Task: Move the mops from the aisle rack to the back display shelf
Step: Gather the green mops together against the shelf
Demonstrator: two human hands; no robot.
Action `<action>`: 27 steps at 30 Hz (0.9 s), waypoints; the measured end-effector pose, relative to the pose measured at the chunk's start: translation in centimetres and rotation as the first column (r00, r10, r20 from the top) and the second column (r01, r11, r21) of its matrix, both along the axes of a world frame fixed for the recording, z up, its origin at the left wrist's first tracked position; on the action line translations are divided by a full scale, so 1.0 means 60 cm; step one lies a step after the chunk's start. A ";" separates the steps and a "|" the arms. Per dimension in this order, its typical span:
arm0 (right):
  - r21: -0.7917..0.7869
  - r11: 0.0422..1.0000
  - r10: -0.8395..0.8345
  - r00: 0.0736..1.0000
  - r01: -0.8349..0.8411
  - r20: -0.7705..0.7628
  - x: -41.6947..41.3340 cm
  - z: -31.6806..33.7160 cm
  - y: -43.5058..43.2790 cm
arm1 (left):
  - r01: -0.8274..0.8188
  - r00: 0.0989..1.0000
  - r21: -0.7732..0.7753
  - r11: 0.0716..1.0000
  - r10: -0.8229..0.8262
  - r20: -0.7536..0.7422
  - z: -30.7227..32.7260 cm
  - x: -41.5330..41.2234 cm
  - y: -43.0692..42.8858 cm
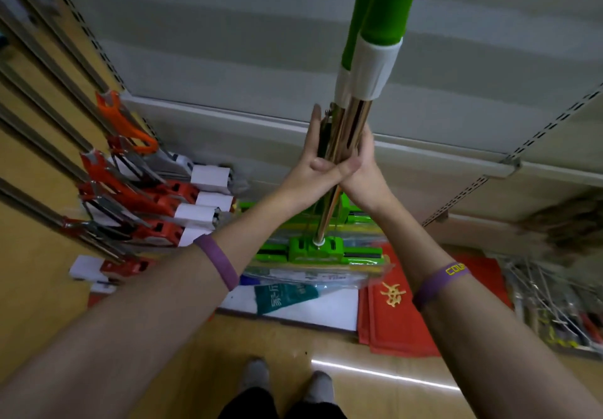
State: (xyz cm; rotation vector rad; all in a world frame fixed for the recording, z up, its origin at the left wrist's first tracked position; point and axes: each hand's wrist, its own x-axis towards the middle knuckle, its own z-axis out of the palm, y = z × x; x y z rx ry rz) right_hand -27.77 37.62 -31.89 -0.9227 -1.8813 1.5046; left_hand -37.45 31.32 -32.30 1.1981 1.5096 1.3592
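Orange mops [143,197] crowd the left and red mats [398,320] the right, leaving bare floor [277,337] open nearer the person.

Two grips are in view, the left grip [310,161] and the right grip [363,166], and each arm wears one purple wristband, two in all [217,263] [440,283]. Between them stand two mops [378,11] with green handles, each with one white collar [378,69], so two collars. Below them at least two green mop heads [303,250] can be made out. The rack on the left holds one orange tool [125,122] and about five red ones [143,197]; they overlap, so that count is uncertain. At least five white paper sleeves [210,177] show there. At least two red mats [401,327] lie stacked on the floor, beside one teal and white pack [284,299]. Two feet [256,374] show at the bottom.
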 end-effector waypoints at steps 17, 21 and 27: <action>0.071 0.997 0.007 0.954 -0.030 0.300 0.021 -0.302 0.039 | -0.280 0.960 -0.372 0.885 0.250 -0.128 -0.249 -0.037 0.046; 0.128 0.991 -0.068 0.956 0.033 0.284 0.011 -0.331 0.035 | -0.326 0.937 -0.352 0.877 0.349 0.002 -0.275 -0.035 0.053; 0.192 0.971 -0.196 0.931 0.141 0.308 -0.004 -0.338 0.021 | -0.367 0.886 -0.384 0.847 0.444 0.133 -0.323 -0.035 0.075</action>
